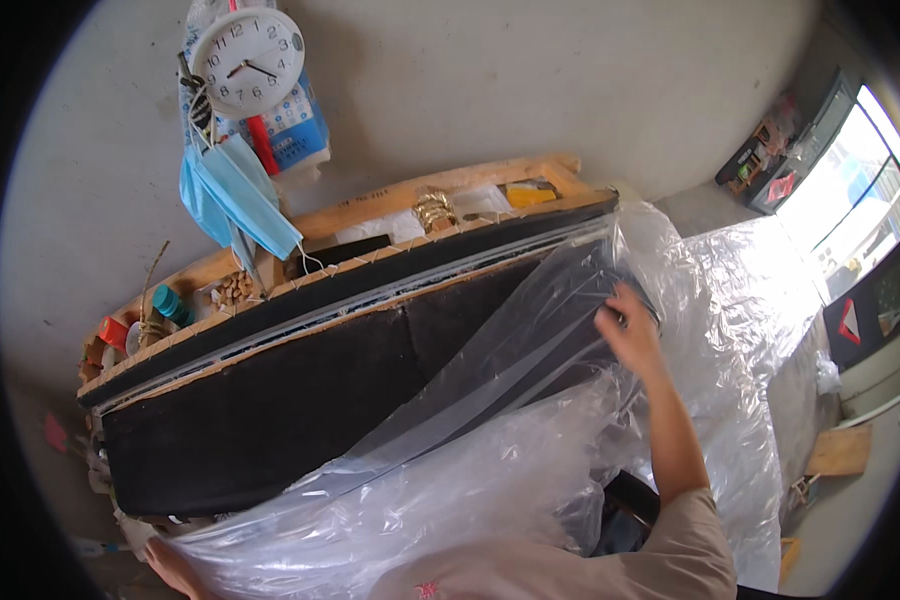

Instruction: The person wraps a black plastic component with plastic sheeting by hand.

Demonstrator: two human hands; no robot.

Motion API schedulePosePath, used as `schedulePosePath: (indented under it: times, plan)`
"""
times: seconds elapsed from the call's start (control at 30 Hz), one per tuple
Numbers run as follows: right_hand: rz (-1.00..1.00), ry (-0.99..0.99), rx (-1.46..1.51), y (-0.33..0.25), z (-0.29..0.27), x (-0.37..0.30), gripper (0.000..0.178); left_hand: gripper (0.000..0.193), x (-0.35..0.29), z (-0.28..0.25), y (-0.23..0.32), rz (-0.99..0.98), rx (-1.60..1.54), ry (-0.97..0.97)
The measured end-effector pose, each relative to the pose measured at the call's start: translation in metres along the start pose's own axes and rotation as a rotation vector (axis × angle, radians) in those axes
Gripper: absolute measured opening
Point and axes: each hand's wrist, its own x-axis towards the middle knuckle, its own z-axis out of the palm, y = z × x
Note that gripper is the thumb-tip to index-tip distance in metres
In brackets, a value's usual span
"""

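Observation:
A large sheet of clear plastic film [450, 500] lies over the right and near parts of a long black padded panel [280, 410]. The film's slanting edge leaves the panel's left part bare. At the panel's right end, my right hand [632, 325] is closed on the film, with its fingers bent. My left hand [170, 568] is at the lower left, by the panel's near corner, where the film bunches up against it. Its fingers are partly cut off from sight, but the film runs taut from it.
Behind the panel, a wooden frame [370, 195] holds a teal cap [168, 302], a red roll [113, 331] and a coil of gold cord [434, 211]. Blue face masks [240, 190] and a round clock [248, 62] hang on the wall. More film [730, 330] spreads to the right.

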Motion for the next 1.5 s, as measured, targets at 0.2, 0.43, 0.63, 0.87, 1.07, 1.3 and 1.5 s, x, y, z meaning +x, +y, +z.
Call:
schedulePosePath:
  times: [0.2,0.43,0.63,0.87,1.07,1.3,1.5]
  plan:
    - [0.520,0.061,-0.275,-0.007,0.035,0.075,0.069,0.037,0.111,0.050,0.027,-0.086,-0.689,0.244]
    - [-0.141,0.437,0.003,-0.003,-0.009,0.058,0.027,0.038,0.073,-0.004,0.150,-0.053,-0.615,0.260]
    - [-1.082,-0.631,0.758,-0.367,0.033,-0.087,0.012,0.035,0.079,0.023,0.100,-0.179,-0.720,0.327]
    - [-1.132,-1.071,0.700,-0.425,0.075,-0.128,0.018,0.035,0.078,0.009,0.097,-0.198,-0.809,0.369]
    - [-0.406,-0.915,1.180,-0.460,0.127,-0.106,0.014,0.028,0.081,0.030,0.108,-0.161,-0.785,0.347]
    - [-0.726,-0.483,-0.221,-0.292,0.038,-0.080,0.027,0.025,0.076,0.029,0.091,-0.040,-0.668,0.338]
    - [0.077,0.894,0.187,-0.046,-0.114,-0.136,0.020,0.036,0.092,0.036,0.092,0.103,-0.557,0.196]
